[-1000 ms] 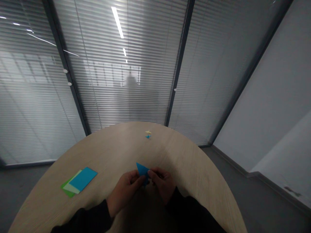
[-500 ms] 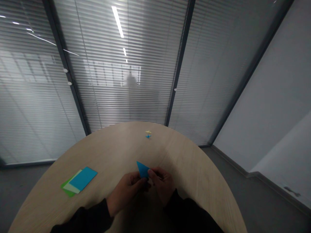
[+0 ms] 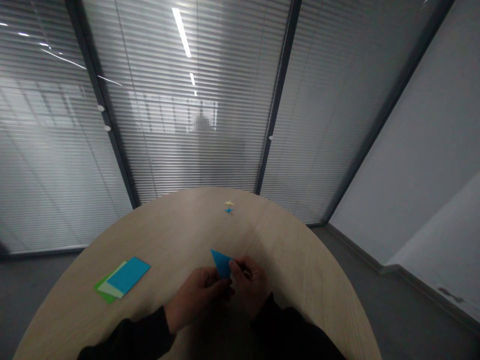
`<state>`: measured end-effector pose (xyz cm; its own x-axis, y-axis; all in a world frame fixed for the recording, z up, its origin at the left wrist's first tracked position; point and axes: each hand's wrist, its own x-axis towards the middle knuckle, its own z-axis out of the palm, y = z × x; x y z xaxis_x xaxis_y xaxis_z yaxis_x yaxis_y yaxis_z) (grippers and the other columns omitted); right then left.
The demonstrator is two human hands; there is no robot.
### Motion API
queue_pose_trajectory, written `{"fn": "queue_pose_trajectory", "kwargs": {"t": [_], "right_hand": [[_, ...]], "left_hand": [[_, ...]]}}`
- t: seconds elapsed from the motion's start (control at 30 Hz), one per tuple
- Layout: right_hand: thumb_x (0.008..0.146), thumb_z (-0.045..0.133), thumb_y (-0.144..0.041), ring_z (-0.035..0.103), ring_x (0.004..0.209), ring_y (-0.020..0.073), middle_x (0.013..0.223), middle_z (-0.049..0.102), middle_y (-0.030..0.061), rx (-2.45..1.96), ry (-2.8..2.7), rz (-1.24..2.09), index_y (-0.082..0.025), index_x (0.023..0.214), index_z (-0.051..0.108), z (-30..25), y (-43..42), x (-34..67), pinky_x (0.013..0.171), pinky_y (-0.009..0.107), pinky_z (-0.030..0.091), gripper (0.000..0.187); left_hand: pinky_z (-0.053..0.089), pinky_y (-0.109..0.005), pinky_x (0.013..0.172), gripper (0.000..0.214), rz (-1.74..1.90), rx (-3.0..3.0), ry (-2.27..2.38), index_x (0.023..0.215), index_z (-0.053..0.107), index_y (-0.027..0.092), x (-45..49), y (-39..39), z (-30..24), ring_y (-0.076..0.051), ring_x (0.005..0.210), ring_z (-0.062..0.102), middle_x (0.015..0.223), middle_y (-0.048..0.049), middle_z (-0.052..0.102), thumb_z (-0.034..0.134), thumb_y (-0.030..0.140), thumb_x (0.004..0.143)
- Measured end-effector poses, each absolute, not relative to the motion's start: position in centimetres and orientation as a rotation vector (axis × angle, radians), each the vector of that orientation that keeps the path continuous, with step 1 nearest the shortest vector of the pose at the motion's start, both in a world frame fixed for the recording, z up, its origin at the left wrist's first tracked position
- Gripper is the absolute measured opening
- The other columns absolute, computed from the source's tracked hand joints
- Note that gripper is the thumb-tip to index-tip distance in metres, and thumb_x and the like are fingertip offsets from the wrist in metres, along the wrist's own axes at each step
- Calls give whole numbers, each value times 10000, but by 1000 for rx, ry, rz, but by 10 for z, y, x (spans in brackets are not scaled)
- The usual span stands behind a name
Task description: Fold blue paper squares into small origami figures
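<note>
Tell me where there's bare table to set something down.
Bare tabletop lies right of the right grip, out to its edge; between the left grip and the paper stack; and between the folded blue paper and the small blue star. Crowded: where both grips hold that paper, and by the yellow star behind the blue one.

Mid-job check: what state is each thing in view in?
Folded paper: held, triangular part showing
Left hand: pinching folded paper
Right hand: pinching folded paper
Sheets: flat, overlapping, blue on top
Yellow piece: pointed, untouched
Blue piece: pointed, untouched
Blinds: lowered
</note>
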<state>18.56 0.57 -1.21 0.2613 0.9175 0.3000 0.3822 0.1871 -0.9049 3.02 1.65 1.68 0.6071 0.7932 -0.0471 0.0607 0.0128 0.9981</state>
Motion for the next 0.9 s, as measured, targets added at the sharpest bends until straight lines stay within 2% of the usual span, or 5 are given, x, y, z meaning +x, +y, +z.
{"fn": "queue_pose_trajectory", "kwargs": {"t": [0.3,0.5,0.63,0.77,0.9], "right_hand": [[848,561,-461,631,608,178,670,689,47,-1377,-1298,535,-167,770,686,-11,5,189,561,260,475,329],[828,562,-518,649,644,214,696,706,77,-1409,-1206,574,-155,773,695,-2,3,189,581,298,488,390],[810,581,-539,629,619,206,685,695,72,-1390,-1172,637,-152,788,707,-3,3,189,560,296,481,408],[767,611,-580,540,502,163,578,599,16,-1354,-1075,759,-152,767,692,-4,6,190,461,265,424,435],[753,629,-583,462,456,128,504,487,-42,-1286,-1001,828,-163,729,668,0,8,193,445,242,385,423]], "left_hand": [[481,-291,635,415,575,1676,969,788,704,126,31,13,21,-231,734,692,785,-99,764,564,511,854],[496,-301,664,408,621,1750,1007,815,724,144,32,12,21,-244,762,707,814,-101,774,524,491,888],[496,-293,657,400,630,1751,1000,822,726,144,31,12,18,-237,749,706,809,-98,772,522,481,895],[488,-284,648,410,608,1763,970,811,721,139,29,14,15,-230,741,698,803,-98,767,513,479,903],[478,-279,638,428,606,1780,963,787,701,142,28,14,16,-217,731,683,794,-92,757,507,506,902]]}}
